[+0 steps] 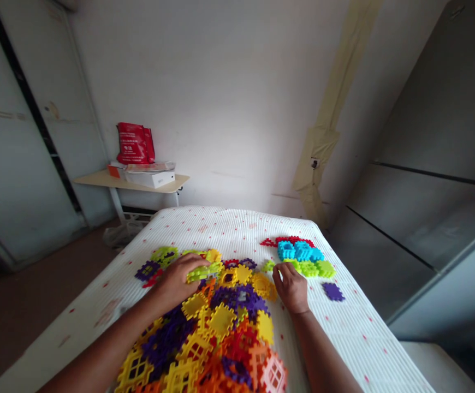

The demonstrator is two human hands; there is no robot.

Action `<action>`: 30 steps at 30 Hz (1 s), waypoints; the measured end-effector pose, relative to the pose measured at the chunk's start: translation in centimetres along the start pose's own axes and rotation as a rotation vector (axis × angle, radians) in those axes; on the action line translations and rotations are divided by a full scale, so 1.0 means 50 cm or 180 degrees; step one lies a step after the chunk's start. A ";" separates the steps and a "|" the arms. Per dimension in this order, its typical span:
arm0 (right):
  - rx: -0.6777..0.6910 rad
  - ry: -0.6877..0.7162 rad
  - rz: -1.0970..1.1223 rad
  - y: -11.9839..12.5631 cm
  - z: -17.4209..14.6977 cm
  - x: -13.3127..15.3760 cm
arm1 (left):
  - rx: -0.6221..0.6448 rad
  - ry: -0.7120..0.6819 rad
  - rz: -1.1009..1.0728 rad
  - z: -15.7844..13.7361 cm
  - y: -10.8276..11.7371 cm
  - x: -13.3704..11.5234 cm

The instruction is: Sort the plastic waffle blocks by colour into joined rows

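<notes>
My left hand [184, 275] is closed on lime-green interlocking plastic tiles [202, 272], held over the far left of a mixed heap. That heap has yellow tiles [222, 321], purple tiles [237, 297] and orange tiles [211, 376], some with window-like grids. To the right of the heap, my right hand [291, 286] has its fingers curled together. A small lime-green tile [268, 266] shows at its fingertips, partly hidden by them. Just beyond that hand lies a row of lime-green tiles [309, 268], with blue tiles [302, 251] and red tiles [295, 240] behind.
A single purple tile [333, 291] lies at the right on the white patterned cloth [237, 224] covering the surface. At the back left, a small table [139, 184] bears a red bag [134, 143] and a white box [150, 179]. A grey cabinet [426, 191] stands at the right.
</notes>
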State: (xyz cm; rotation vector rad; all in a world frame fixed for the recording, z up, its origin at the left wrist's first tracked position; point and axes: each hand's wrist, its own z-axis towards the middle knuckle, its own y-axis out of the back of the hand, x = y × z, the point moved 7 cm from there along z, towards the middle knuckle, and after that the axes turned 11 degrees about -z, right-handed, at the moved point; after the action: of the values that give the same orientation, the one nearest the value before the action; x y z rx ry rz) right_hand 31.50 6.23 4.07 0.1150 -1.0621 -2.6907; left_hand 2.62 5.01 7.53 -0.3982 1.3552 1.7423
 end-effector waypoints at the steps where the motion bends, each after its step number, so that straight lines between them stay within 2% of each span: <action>1: -0.0002 0.0011 -0.0001 0.001 0.000 0.001 | -0.0037 0.0022 -0.0008 -0.015 -0.006 -0.005; 7: -0.0136 0.0154 -0.0003 0.015 0.000 0.013 | -0.0148 0.0118 -0.0039 -0.076 -0.043 -0.023; 11: -0.0301 0.0262 0.0047 0.023 -0.001 0.017 | -0.0039 0.0055 -0.0095 -0.103 -0.057 -0.041; 14: -0.0292 0.0276 0.0074 0.023 -0.003 0.016 | -0.0006 -0.0025 -0.0145 -0.124 -0.055 -0.046; 18: -0.0214 0.0230 0.0188 0.024 -0.002 0.018 | -0.0353 -0.0099 -0.0053 -0.147 -0.037 -0.033; 21: 0.0020 0.0123 0.0552 0.023 0.007 0.037 | -0.0517 -0.0184 0.0195 -0.155 -0.029 -0.026; 24: 0.0492 0.0114 0.1242 0.028 0.021 0.088 | -0.0570 -0.0261 0.0502 -0.156 -0.028 -0.030; 27: 0.1072 0.0341 0.1973 0.048 0.028 0.167 | -0.0568 -0.0362 0.0682 -0.156 -0.032 -0.038; 30: 0.1534 0.0735 0.2207 0.074 0.022 0.238 | -0.0621 -0.0480 0.0742 -0.157 -0.038 -0.037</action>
State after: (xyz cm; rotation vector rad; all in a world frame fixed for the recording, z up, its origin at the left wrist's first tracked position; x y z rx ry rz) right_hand 20.57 1.33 7.59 0.1119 -1.3445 -1.7406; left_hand 3.20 -2.81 4.85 -0.2157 1.1646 2.0626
